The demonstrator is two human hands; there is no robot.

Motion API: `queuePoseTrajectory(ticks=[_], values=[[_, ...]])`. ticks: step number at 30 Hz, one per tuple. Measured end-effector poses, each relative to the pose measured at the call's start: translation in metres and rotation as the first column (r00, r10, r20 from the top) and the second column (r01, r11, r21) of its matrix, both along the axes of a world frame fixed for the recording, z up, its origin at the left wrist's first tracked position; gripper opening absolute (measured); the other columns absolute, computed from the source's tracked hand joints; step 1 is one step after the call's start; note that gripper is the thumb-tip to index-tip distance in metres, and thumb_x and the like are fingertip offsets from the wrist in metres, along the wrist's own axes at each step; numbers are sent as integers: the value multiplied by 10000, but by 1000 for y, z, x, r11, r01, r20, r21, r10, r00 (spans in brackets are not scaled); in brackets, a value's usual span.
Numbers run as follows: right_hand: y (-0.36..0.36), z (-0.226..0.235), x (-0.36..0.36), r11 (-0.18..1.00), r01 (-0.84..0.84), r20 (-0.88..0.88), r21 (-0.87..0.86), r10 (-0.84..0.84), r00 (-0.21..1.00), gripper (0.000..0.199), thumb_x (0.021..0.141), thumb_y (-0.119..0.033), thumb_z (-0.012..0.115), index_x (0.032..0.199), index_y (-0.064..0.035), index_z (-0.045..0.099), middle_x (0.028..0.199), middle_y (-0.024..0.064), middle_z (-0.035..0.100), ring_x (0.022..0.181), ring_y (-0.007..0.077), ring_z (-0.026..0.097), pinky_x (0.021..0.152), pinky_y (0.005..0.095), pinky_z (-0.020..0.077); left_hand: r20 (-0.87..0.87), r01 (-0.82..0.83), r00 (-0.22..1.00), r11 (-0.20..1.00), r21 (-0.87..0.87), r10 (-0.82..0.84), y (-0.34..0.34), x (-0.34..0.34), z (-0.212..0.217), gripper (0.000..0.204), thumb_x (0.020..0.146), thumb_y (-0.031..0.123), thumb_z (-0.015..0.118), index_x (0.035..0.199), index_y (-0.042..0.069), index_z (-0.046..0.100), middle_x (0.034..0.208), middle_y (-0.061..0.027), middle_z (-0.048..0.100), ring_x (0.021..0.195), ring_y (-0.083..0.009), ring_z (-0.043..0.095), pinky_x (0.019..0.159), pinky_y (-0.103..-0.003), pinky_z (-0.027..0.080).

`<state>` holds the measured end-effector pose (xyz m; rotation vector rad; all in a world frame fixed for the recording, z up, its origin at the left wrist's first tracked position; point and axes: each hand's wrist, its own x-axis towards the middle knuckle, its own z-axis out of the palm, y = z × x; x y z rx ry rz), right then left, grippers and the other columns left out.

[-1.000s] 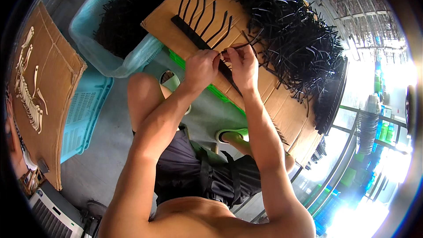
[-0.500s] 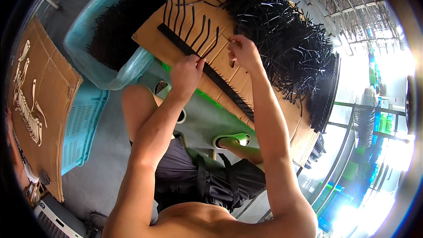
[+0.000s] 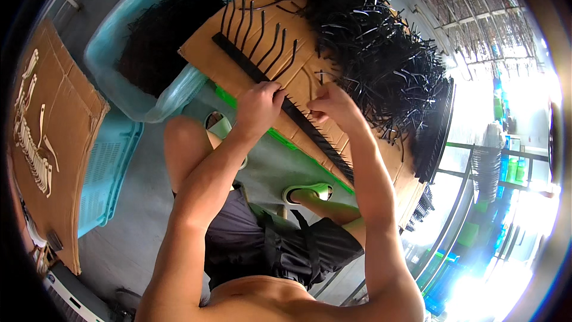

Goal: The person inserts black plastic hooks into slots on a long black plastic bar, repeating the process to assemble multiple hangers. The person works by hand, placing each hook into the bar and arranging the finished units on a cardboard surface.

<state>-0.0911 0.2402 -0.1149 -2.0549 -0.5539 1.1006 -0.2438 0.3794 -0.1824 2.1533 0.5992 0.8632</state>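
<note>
A long black toothed bar (image 3: 307, 122) lies slantwise across a cardboard-covered table (image 3: 199, 45). Several thin, curved black strips (image 3: 260, 37), resembling eyeglass temples, stand in a row from its far left part. My left hand (image 3: 257, 107) is closed at the bar's middle, thumb and fingers pressed together on it beside the last strip. Just to the right, my right hand (image 3: 336, 106) is closed in a pinch over the bare teeth. A thin strip end shows above its fingers; the rest of that piece is hidden. A big heap of loose black strips (image 3: 375, 48) lies beyond it.
At back left stands a blue crate (image 3: 101, 48) lined with plastic, holding a dark pile (image 3: 170, 36). Cream temple-like pieces (image 3: 33, 149) lie on another cardboard sheet (image 3: 71, 113) at the left. More toothed bars (image 3: 434, 134) are stacked at the table's right end.
My right hand has come down and nearer to the bar. My left hand has shifted slightly right and down along it. The row of standing strips looks the same.
</note>
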Motion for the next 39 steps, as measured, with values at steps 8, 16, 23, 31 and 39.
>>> queuePoseTrajectory(ticks=[8,16,23,31,39], values=[[24,-10,-40,767,352,-131,536,-336,933,157,874,-94,684,921,33,604,824,107,678,761,148,670,664,266,545,88,-12,996,994,110,2,2,2,-3,86,785,111,727,816,44,684,799,-115,685,686,-287,658,591,-372,519],[39,-24,-65,851,181,253,492,-339,906,180,864,-126,676,967,13,622,839,123,714,773,161,689,707,285,530,41,10,999,997,81,-13,0,1,-2,54,790,74,703,795,38,663,767,-136,666,706,-332,641,603,-409,508],[37,-28,-65,843,178,245,508,-339,909,180,870,-123,668,988,7,628,849,146,718,776,205,705,705,302,535,31,38,999,994,103,-41,2,2,-3,36,799,53,681,806,30,654,768,-146,663,711,-348,640,616,-423,506],[37,-17,-68,886,29,460,463,-268,846,170,871,-120,658,984,1,616,795,162,697,731,260,703,662,321,535,89,38,995,996,80,-45,2,1,-3,47,801,54,680,820,25,648,769,-164,651,705,-363,628,624,-427,504],[45,-6,-57,962,-228,748,149,41,662,188,853,-211,641,927,-39,624,853,192,683,768,398,660,649,426,532,58,28,998,999,-31,-26,0,1,-3,72,827,99,682,837,30,662,774,-160,667,715,-346,646,621,-405,510]])
